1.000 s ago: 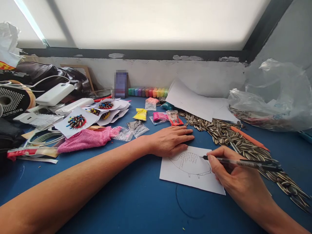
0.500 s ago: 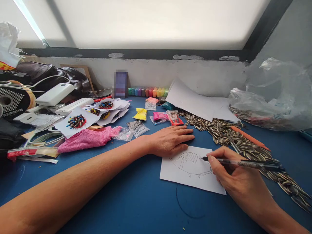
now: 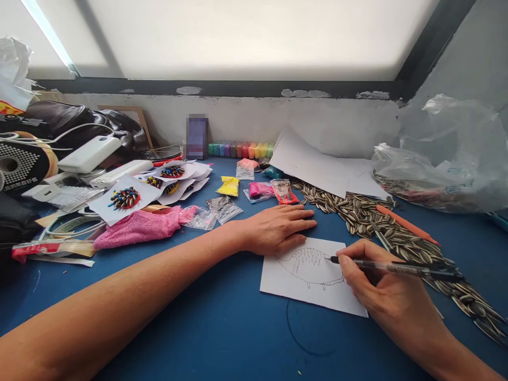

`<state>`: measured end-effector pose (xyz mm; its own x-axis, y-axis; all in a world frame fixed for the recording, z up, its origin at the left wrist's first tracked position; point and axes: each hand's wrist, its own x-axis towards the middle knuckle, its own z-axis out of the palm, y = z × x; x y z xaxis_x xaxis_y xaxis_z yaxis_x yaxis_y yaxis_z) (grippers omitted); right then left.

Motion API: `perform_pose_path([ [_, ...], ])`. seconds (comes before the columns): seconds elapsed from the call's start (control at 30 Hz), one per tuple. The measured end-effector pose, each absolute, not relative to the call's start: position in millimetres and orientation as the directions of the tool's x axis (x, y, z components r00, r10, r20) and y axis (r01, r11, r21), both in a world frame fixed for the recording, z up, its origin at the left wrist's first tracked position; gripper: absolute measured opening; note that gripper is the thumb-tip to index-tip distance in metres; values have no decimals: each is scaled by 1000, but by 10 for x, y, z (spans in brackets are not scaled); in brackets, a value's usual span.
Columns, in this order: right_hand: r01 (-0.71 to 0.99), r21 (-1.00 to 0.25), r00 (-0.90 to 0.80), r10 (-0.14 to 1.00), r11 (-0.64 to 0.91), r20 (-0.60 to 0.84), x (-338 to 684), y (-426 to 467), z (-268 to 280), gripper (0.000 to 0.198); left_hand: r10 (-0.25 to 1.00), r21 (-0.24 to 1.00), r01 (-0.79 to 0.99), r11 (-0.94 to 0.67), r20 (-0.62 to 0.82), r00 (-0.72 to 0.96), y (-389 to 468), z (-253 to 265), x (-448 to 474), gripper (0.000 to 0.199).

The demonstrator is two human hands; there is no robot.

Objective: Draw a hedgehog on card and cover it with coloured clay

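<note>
A square of white paper [image 3: 313,299] lies on the blue tabletop, bearing a line drawing of a rounded body with two short legs and rows of small curved marks. My right hand [image 3: 387,288] is closed around a black-tipped pen [image 3: 413,269], its tip at the upper right of the drawn body. My left hand [image 3: 278,228] lies flat, fingers stretched out, across the paper's upper left edge and the table. The right hand covers part of the paper's right side.
Striped sunflower seeds [image 3: 369,214] spread along the right, with an orange stick [image 3: 408,225] among them. Behind lie blank sheets [image 3: 317,164] and a plastic bag [image 3: 440,180]. Small packets of clay [image 3: 228,186], a pink cloth [image 3: 141,227] and seed-decorated cards [image 3: 125,198] sit to the left.
The pen tip has barely shifted, with a tiny mark or so possibly added beside it. My left hand has stayed in place.
</note>
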<state>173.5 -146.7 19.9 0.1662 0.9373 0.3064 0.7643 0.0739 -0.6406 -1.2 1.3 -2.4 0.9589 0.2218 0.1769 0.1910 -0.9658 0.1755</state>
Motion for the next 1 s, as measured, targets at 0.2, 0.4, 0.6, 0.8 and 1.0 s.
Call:
perform_pose_path([
  [0.2, 758, -646, 157, 938, 86, 310, 1729, -1480, 217, 22, 218, 191, 181, -965, 193, 957, 24, -44, -11, 48],
  [0.4, 746, -658, 146, 940, 100, 309, 1715, -1473, 214, 22, 222, 189, 187, -964, 184, 957, 21, -40, -15, 49],
  [0.6, 742, -665, 162, 941, 82, 296, 1715, -1470, 225, 21, 226, 189, 193, -963, 174, 958, 16, -35, -14, 49],
  [0.8, 749, -655, 150, 939, 97, 310, 1729, -1482, 208, 21, 218, 184, 184, -966, 192, 957, 21, -39, -15, 49],
  [1.0, 740, -661, 132, 937, 124, 323, 1726, -1484, 205, 20, 225, 166, 197, -966, 174, 959, 17, -27, -13, 49],
])
